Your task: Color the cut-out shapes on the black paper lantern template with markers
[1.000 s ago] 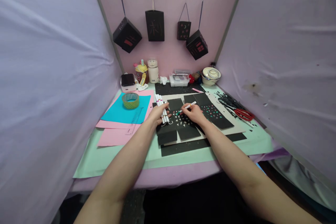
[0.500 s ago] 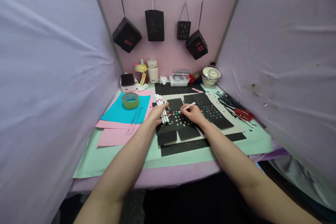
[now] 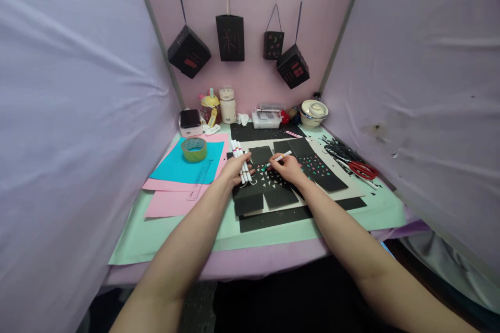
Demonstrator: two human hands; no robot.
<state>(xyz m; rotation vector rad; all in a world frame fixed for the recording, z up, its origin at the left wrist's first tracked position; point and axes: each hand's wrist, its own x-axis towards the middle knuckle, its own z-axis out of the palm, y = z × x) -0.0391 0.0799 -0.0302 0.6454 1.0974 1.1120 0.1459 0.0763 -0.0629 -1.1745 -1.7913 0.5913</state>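
Note:
Several white markers (image 3: 241, 160) are held in my left hand (image 3: 235, 169), which rests at the left part of a cut black paper (image 3: 281, 197). My right hand (image 3: 288, 168) grips a single white marker (image 3: 282, 156), its tip down at the small pale triangles on the paper, where a green patch shows. Farther right, the same black paper carries small pink, green and white shapes (image 3: 314, 165). Beneath the paper lies a pale board (image 3: 353, 190).
Blue paper (image 3: 167, 166) bears a tape roll (image 3: 194, 150) and a clear ruler (image 3: 200, 179). Red-handled scissors (image 3: 363, 169) lie among black scraps at the right. Bottle (image 3: 227, 106), plastic box (image 3: 266, 118) and bowl (image 3: 312, 114) stand behind. Black boxes (image 3: 230, 38) hang above.
The marker in my right hand has shifted very slightly. My left hand and its markers look unmoved.

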